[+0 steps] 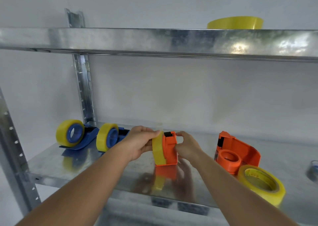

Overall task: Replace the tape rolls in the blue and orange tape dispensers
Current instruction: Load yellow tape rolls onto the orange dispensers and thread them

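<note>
- Galvanized steel shelf, shiny and mottled, mirrors what stands on it.
- Left hand grips the glossy yellow tape roll seated in a moulded orange dispenser at mid-shelf.
- Right hand pinches that dispenser's upper right edge; a clear tape strip rises above it.
- Two blue dispensers, both loaded with yellow rolls, stand at left.
- An empty orange dispenser sits at right, a loose yellow roll leaning beside it.
- Another yellow roll lies on the upper shelf.
</note>
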